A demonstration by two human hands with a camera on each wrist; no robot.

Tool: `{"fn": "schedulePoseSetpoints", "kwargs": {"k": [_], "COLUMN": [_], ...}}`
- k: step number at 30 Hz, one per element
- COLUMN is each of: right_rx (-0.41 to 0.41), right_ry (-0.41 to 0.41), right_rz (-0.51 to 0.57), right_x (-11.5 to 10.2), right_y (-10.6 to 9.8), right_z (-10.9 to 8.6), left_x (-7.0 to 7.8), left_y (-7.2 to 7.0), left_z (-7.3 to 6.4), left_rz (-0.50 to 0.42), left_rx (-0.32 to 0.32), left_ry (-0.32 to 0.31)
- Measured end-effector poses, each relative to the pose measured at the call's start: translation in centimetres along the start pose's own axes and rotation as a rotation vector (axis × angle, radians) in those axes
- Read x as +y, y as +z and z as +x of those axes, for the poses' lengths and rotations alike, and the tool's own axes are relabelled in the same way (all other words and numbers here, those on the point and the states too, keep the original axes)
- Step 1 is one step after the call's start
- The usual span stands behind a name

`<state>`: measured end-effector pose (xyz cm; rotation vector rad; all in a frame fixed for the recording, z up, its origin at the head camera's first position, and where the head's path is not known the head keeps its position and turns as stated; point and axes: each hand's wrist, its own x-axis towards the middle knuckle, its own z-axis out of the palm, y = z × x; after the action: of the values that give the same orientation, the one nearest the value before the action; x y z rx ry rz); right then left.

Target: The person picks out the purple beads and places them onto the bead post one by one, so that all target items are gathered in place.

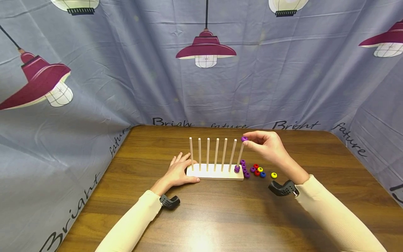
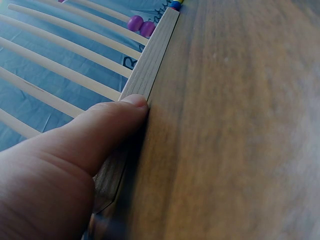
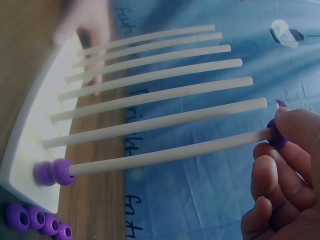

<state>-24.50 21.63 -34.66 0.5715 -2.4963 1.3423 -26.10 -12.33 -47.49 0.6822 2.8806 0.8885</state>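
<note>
A pale wooden peg rack [image 1: 214,175] with several upright pegs stands on the table. My left hand [image 1: 178,172] holds its left end, the thumb [image 2: 117,120] against the front edge and the other fingers spread toward the back. Thumb and fingertips of my right hand [image 1: 266,145] pinch a purple bead [image 1: 244,139] at the top of the rightmost peg [image 3: 170,150]. In the right wrist view that bead [image 3: 276,134] meets the peg's tip, partly hidden by the thumb. Two purple beads [image 1: 237,169] sit stacked at the foot of the same peg.
Along the rack's right end lies a row of purple beads [image 1: 245,170]. Farther right are red beads [image 1: 256,166], a blue bead [image 1: 262,174], another purple bead [image 1: 253,169] and yellow beads [image 1: 274,175]. A printed curtain [image 1: 157,87] hangs behind the brown table [image 1: 201,210].
</note>
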Motion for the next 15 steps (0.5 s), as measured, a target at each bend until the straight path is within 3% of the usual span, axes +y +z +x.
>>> {"fn": "schedulePoseSetpoints", "kwargs": {"k": [15], "right_rx": [-0.013], "right_ry": [-0.006], "right_rz": [-0.039], "right_x": [-0.24], "right_y": [-0.05], "right_z": [0.15], "left_x": [-0.08], "left_y": [-0.02], "left_z": [0.01], "left_rz": [0.003], "left_rx": [-0.002], "left_ry": [0.001]}}
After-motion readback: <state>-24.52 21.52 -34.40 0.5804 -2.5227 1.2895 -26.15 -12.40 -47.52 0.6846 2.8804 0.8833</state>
